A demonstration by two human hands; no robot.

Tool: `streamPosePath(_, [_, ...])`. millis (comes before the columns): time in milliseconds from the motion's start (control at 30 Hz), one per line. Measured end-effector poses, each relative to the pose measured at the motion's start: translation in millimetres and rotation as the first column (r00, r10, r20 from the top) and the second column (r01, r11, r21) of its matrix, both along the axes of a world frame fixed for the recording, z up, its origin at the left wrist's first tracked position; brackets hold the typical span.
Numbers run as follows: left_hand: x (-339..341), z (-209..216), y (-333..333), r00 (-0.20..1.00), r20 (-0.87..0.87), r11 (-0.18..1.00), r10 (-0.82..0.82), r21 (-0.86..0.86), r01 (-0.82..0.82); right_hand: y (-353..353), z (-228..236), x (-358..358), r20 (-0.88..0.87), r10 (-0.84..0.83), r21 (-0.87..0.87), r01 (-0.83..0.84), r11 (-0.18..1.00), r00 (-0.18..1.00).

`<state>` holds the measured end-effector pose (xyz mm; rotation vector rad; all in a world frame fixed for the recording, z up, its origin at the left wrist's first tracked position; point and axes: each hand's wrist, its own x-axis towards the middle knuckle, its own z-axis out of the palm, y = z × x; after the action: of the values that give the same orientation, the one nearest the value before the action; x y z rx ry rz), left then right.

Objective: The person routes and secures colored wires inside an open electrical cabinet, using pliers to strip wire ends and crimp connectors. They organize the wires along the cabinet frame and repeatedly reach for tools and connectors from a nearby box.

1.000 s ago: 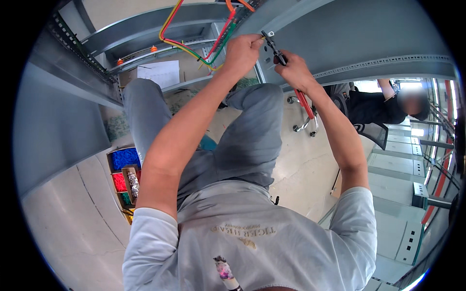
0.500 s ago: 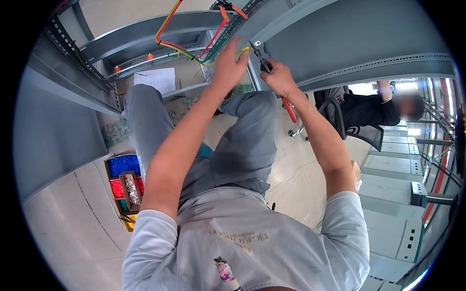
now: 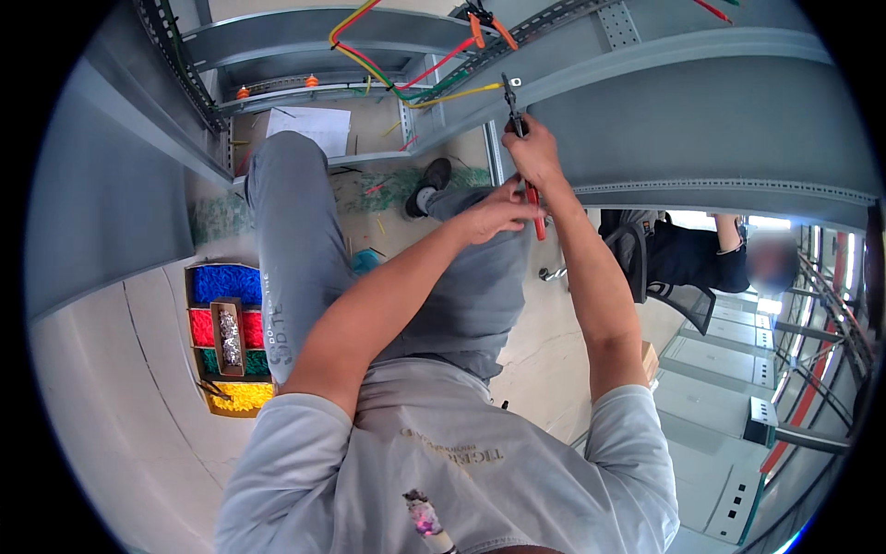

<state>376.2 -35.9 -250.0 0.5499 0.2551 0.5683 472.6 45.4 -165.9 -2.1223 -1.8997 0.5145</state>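
My right hand is closed around crimping pliers with red handles and dark jaws. The jaws stand upright at the end of a yellow wire, where a small silver lug shows beside them. Whether the jaws bite on the lug is too small to tell. Lower down, my left hand reaches in from the left with its fingers stretched out at the lower red handle. They seem to touch it, without wrapping round it. The yellow wire branches from a bundle of red, yellow and green wires.
Grey metal cabinet framing surrounds the work, with a wide panel at right. An orange-handled tool hangs above. Paper lies inside the frame. A box of coloured caps stands at left; a person sits at right.
My left hand has let go of the yellow wire's area and dropped to the lower handle. The pliers have turned more upright, their jaws now at the wire's lug. The view has shifted slightly.
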Motion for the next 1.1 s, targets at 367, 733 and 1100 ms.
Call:
streamPosePath(367, [75.7,-4.8,-7.8,0.720,-0.401,0.780,0.567,-0.021,-0.626,2.8,-10.7,-32.4,0.095,0.048,0.041,-0.052,0.998,0.994])
streamPosePath(733, [93.4,-62.7,10.3,0.597,-0.022,0.546,0.802,-0.378,-0.747,7.1,-36.7,-47.6,0.013,-0.038,0.102,0.036,0.994,0.999])
streamPosePath(1100, [-77.7,-18.9,29.9,0.780,-0.488,0.686,0.392,0.720,0.105,-10.3,-49.0,-11.0,-0.074,-0.161,0.003,0.161,0.987,0.984])
